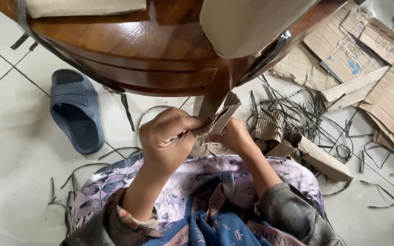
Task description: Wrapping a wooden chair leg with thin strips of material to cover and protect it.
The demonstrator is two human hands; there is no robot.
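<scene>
Both my hands hold a small folded piece of brown cardboard (221,117) just below the rim of a round wooden table (128,45). My left hand (167,136) pinches its lower left end between thumb and fingers. My right hand (233,135) grips it from behind and below, partly hidden by the cardboard. The piece's upper end fans out toward the table leg (207,105). My lap is covered by patterned purple and blue cloth (206,196).
A blue slipper (76,109) lies on the white tiled floor at left. Dark thin strips (292,114) and cardboard scraps (318,157) litter the floor at right. Flattened cardboard sheets (365,59) lie at the upper right. Pale cardboard pieces (247,23) rest on the table.
</scene>
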